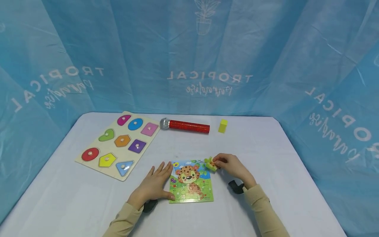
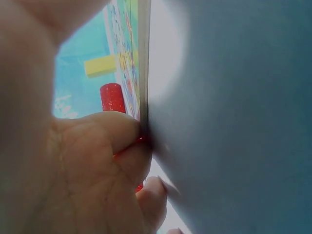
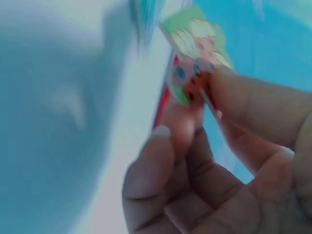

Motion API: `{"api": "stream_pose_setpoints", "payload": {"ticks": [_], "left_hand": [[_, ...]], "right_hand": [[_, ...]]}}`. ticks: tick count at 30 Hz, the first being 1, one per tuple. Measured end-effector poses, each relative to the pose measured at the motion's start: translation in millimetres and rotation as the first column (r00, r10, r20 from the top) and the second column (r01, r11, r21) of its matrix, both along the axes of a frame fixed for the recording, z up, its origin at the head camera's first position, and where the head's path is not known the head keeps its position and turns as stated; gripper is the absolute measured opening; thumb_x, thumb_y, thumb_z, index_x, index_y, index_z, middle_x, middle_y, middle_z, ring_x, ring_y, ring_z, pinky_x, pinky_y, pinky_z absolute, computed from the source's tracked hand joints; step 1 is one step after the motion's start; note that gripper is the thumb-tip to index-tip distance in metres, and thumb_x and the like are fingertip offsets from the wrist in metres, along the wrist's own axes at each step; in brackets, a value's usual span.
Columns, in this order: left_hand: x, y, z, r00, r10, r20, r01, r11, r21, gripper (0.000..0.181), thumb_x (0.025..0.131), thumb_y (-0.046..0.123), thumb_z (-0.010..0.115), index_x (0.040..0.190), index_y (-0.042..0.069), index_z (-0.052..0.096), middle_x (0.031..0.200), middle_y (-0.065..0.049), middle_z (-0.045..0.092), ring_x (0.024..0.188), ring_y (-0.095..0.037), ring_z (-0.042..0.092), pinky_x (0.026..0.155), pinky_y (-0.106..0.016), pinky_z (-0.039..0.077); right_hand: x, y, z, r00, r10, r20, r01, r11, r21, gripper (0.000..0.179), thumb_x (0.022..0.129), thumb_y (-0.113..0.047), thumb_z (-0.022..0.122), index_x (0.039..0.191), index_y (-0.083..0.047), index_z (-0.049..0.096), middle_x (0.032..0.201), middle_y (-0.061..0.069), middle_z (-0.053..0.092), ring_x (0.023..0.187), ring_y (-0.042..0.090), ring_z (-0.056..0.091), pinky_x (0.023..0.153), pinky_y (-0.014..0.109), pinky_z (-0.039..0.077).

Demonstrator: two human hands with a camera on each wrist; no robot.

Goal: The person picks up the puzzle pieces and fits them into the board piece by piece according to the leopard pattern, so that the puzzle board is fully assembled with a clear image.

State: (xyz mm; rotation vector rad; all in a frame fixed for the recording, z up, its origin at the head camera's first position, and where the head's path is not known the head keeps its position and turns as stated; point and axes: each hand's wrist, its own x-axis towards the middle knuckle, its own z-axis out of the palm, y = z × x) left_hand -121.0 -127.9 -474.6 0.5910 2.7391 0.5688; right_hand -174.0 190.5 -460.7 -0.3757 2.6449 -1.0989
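Note:
A square jigsaw puzzle [image 1: 189,192] with a cartoon leopard cub lies on the white table. My left hand [image 1: 154,187] rests along its left side with fingers spread, the thumb at the lower left corner. In the left wrist view, fingers [image 2: 126,129] lie against the edge of the puzzle board [image 2: 143,63]. My right hand [image 1: 234,167] pinches small puzzle pieces [image 1: 211,164] between thumb and fingers, over the puzzle's upper right corner. The right wrist view shows these pieces [image 3: 195,41] overlapping, green, white and spotted orange; fingers hide part of them.
A wooden shape board [image 1: 113,149] with colourful knobbed pieces lies at the left. Behind the puzzle are a red toy microphone [image 1: 189,126] and a yellow block [image 1: 223,126]. A blue printed curtain [image 1: 189,49] surrounds the table's back and sides.

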Motion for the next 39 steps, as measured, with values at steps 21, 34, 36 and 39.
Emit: {"api": "stream_pose_setpoints", "payload": {"ticks": [21, 34, 36, 39], "left_hand": [[-0.3, -1.3, 0.3, 1.0, -0.023, -0.007, 0.023, 0.999, 0.025, 0.115, 0.065, 0.054, 0.082, 0.151, 0.0, 0.027, 0.16, -0.015, 0.023, 0.15, -0.039, 0.013, 0.119, -0.063, 0.01], [-2.8, 0.0, 4.7, 1.0, -0.017, -0.003, 0.017, 1.0, 0.022, 0.114, 0.066, 0.052, 0.082, 0.151, 0.0, 0.027, 0.16, -0.015, 0.023, 0.15, -0.039, 0.013, 0.119, -0.063, 0.01], [-2.5, 0.0, 3.2, 1.0, -0.014, 0.004, 0.014, 1.0, 0.02, 0.115, 0.066, 0.053, 0.082, 0.151, 0.0, 0.027, 0.16, -0.015, 0.023, 0.15, -0.039, 0.013, 0.119, -0.063, 0.009], [-1.5, -0.4, 1.6, 1.0, -0.008, 0.008, 0.008, 1.0, 0.017, 0.116, 0.066, 0.054, 0.082, 0.152, 0.001, 0.026, 0.161, -0.015, 0.022, 0.15, -0.038, 0.012, 0.119, -0.063, 0.009]], "right_hand": [[39.4, -69.3, -4.6, 0.915, 0.404, -0.006, -0.401, 0.911, 0.097, 0.011, 0.092, -0.018, 0.066, 0.1, -0.018, 0.073, 0.093, -0.005, 0.067, 0.073, 0.001, 0.05, 0.066, 0.019, 0.045], [42.1, -74.0, -7.4, 0.948, 0.316, -0.035, -0.307, 0.939, 0.153, 0.037, 0.079, -0.013, 0.079, 0.113, -0.014, 0.062, 0.111, 0.006, 0.057, 0.099, 0.017, 0.058, 0.082, 0.03, 0.05], [43.4, -74.5, -7.0, 0.957, 0.291, -0.018, -0.284, 0.944, 0.166, 0.041, 0.078, -0.013, 0.079, 0.116, -0.014, 0.062, 0.111, 0.006, 0.057, 0.098, 0.018, 0.058, 0.081, 0.031, 0.051], [46.1, -75.7, -5.9, 0.964, 0.264, -0.006, -0.258, 0.946, 0.196, 0.046, 0.078, -0.015, 0.08, 0.119, -0.016, 0.061, 0.11, 0.006, 0.056, 0.099, 0.02, 0.06, 0.08, 0.032, 0.052]]}}
